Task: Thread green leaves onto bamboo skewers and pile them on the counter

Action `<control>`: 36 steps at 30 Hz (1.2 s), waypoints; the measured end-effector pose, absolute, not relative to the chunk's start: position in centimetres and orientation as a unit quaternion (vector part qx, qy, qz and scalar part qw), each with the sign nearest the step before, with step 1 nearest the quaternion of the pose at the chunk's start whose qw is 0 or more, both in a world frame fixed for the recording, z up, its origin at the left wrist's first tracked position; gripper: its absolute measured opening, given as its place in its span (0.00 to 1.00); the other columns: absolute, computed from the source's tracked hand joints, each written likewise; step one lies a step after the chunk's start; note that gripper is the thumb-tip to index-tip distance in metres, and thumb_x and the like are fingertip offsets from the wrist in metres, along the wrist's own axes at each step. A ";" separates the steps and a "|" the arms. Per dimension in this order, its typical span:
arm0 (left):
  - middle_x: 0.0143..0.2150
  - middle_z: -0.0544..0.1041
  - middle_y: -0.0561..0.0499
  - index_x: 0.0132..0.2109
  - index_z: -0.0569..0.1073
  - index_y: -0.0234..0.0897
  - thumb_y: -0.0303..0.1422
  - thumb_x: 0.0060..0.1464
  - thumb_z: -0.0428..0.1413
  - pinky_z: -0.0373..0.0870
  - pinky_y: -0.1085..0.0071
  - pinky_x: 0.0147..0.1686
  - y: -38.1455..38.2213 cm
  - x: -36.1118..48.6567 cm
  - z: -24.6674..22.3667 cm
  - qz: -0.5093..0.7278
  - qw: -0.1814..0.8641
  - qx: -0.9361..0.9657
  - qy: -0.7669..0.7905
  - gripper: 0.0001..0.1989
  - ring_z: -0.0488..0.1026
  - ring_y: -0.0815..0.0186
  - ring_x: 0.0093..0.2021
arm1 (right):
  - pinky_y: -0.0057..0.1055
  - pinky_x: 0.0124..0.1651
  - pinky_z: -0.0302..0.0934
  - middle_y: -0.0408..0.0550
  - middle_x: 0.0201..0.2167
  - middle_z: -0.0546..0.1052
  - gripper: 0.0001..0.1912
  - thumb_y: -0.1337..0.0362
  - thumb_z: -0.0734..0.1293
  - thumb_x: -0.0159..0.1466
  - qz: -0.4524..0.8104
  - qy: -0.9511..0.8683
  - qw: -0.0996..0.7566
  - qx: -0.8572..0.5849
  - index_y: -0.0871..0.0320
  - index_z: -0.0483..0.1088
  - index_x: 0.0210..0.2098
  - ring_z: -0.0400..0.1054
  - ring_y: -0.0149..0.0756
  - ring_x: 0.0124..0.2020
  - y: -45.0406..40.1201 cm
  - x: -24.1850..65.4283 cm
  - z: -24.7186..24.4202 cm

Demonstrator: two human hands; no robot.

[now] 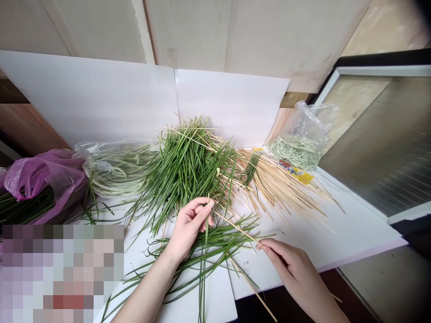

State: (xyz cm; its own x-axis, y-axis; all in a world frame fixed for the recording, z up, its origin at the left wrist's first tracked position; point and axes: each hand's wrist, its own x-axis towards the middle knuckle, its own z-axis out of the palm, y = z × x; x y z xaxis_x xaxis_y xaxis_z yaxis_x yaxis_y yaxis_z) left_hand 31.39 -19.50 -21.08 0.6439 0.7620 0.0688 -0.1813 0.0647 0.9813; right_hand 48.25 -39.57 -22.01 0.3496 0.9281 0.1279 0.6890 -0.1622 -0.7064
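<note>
While pinching green blades (206, 237) in the left hand (187, 229) and one bamboo skewer (237, 228) in the right hand (292, 264), both nearly closed, big leaf heap (185, 170) at centre and fanned skewers (283, 190) beside it remaining

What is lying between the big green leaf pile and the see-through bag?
In the head view, thin wooden skewers and a yellow printed wrapper lie between the green leaf pile and the clear plastic bag.

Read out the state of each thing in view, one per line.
Left hand: pinching long green leaves
Right hand: gripping a bamboo skewer
Bamboo skewer pile: loose, fanned out
Pink plastic bag: open, dark green leaves inside
Clear plastic bag: upright, holding pale green shreds
</note>
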 end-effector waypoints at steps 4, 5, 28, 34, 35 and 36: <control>0.29 0.75 0.51 0.35 0.81 0.35 0.42 0.56 0.61 0.58 0.76 0.21 -19.4 31.3 -21.4 0.370 0.652 0.609 0.259 0.13 0.61 0.74 0.22 | 0.30 0.43 0.68 0.46 0.40 0.80 0.16 0.57 0.55 0.74 0.185 -0.539 0.344 -0.746 0.52 0.72 0.39 0.75 0.40 0.41 -39.6 48.1 -21.7; 0.32 0.76 0.50 0.34 0.82 0.35 0.41 0.55 0.63 0.59 0.76 0.23 -19.3 31.3 -21.4 0.379 0.647 0.609 0.259 0.12 0.63 0.74 0.24 | 0.30 0.43 0.67 0.46 0.40 0.80 0.16 0.57 0.55 0.74 0.186 -0.539 0.344 -0.746 0.52 0.72 0.39 0.75 0.40 0.41 -39.6 48.0 -21.7; 0.25 0.77 0.51 0.31 0.80 0.31 0.35 0.44 0.70 0.64 0.79 0.26 -19.2 31.6 -21.1 0.314 0.784 0.469 0.258 0.12 0.67 0.75 0.24 | 0.31 0.46 0.68 0.48 0.42 0.80 0.15 0.58 0.56 0.74 0.174 -0.537 0.355 -0.745 0.53 0.73 0.41 0.75 0.41 0.43 -40.0 47.9 -21.4; 0.25 0.76 0.52 0.31 0.80 0.31 0.36 0.44 0.70 0.65 0.80 0.26 -19.2 31.5 -21.2 0.293 0.809 0.444 0.248 0.12 0.67 0.75 0.24 | 0.31 0.40 0.67 0.46 0.38 0.80 0.15 0.59 0.56 0.74 0.170 -0.540 0.356 -0.744 0.53 0.72 0.38 0.76 0.41 0.38 -39.9 47.7 -20.9; 0.25 0.75 0.52 0.31 0.80 0.31 0.36 0.44 0.70 0.65 0.79 0.26 -19.2 31.6 -21.2 0.291 0.810 0.444 0.249 0.12 0.67 0.75 0.24 | 0.31 0.41 0.68 0.47 0.38 0.80 0.15 0.59 0.56 0.74 0.169 -0.539 0.358 -0.744 0.53 0.72 0.39 0.76 0.41 0.39 -39.9 47.7 -20.9; 0.25 0.75 0.52 0.31 0.80 0.31 0.36 0.44 0.70 0.65 0.79 0.26 -19.2 31.6 -21.2 0.290 0.810 0.444 0.250 0.12 0.67 0.75 0.24 | 0.31 0.42 0.68 0.47 0.39 0.80 0.15 0.58 0.56 0.74 0.168 -0.538 0.359 -0.744 0.53 0.73 0.39 0.76 0.42 0.40 -39.9 47.7 -20.9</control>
